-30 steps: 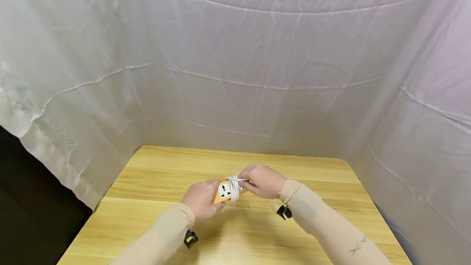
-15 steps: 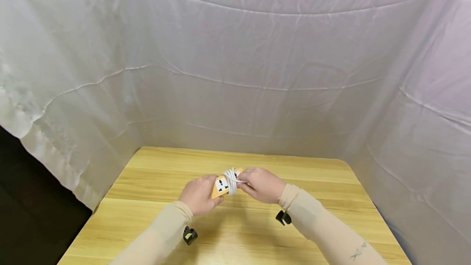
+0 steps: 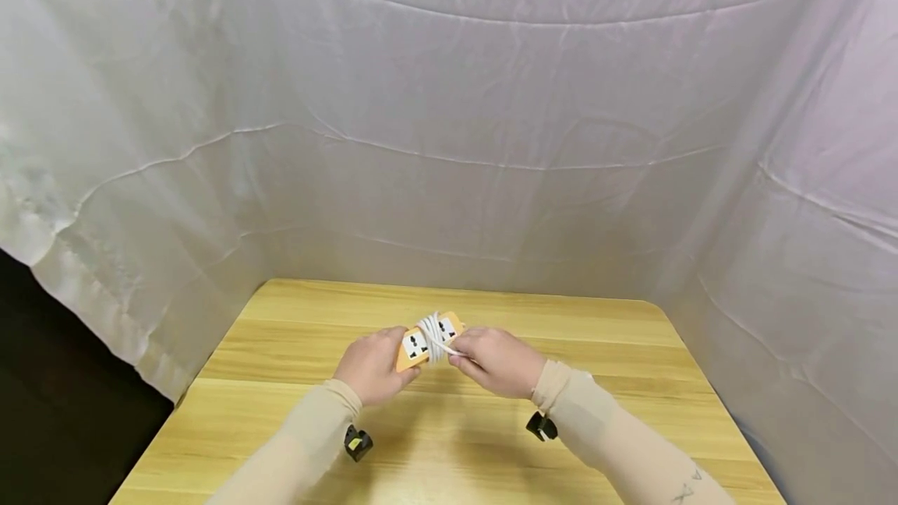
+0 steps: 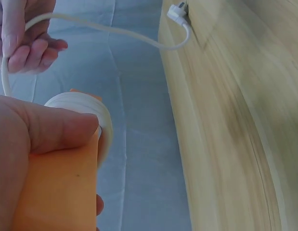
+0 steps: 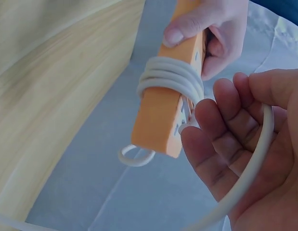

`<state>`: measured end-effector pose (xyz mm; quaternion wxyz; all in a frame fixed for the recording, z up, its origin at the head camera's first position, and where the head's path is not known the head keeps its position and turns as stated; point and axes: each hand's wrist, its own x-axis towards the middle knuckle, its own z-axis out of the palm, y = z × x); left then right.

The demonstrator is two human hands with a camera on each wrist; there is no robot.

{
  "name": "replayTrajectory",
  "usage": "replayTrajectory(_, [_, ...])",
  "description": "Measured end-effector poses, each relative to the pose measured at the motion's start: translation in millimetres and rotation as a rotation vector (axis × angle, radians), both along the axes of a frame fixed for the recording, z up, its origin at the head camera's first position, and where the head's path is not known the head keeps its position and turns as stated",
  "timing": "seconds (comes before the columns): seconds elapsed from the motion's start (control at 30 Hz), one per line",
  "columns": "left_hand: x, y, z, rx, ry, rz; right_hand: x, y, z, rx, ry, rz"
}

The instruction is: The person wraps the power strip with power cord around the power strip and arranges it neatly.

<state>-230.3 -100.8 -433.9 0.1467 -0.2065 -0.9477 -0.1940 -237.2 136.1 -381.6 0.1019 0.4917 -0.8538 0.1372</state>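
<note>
Orange plastic forms the body of the power strip (image 5: 156, 120), which is held up above the front-middle part of the wooden table (image 3: 309, 341), slanting so that its far end points forward and to the right. White socket panels (image 3: 415, 345) show on its upward face, and several turns of white cord (image 5: 170, 77) wrap closely around its middle. The left hand (image 3: 373, 366) grasps the strip's near end, with the thumb along one face, its tip touching the coils in the left wrist view, and fingers on the other side. The right hand (image 3: 500, 363) pinches a free stretch of the cord between thumb and fingers, just beside the strip's far end. A small white loop (image 5: 134, 163) sticks out from that end. In the left wrist view, the cord runs from the right hand to a white plug (image 4: 177, 14) by the wood; whether the plug touches it, I cannot tell. Beige sleeves (image 3: 305, 443) cover the arms, and a black wrist device (image 3: 358, 443) shows below each wrist. A pale, creased curtain (image 3: 449, 100) surrounds the table's back and sides.
</note>
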Motion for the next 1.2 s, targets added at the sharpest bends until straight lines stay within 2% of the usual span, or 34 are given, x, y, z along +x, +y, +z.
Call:
replayTrajectory(0.3, [-1.8, -5.4, 1.1, 0.051, 0.014, 0.03, 9.7, 4, -7.8, -0.058, -0.009, 0.014])
replayTrajectory(0.47, [-2.7, -7.8, 5.0, 0.065, 0.042, 0.035, 15.9, 5, -13.6, -0.102, -0.063, 0.025])
replayTrajectory(0.6, [-3.2, -9.9, 7.8, 0.091, 0.044, 0.057, 21.0, 6, -20.0, -0.133, -0.141, 0.04])
replayTrajectory(0.87, [-5.6, -17.5, 12.5, 0.158, 0.044, 0.096, 28.6, 10, -30.0, -0.133, -0.272, 0.048])
replayTrajectory(1.07, [-6.7, -22.4, 16.1, 0.17, 0.023, 0.098, 31.4, 13, -34.8, -0.147, -0.291, 0.069])
replayTrajectory(1.2, [-8.0, -24.5, 18.9, 0.186, 0.036, 0.095, 31.2, 16, -38.3, -0.155, -0.295, 0.083])
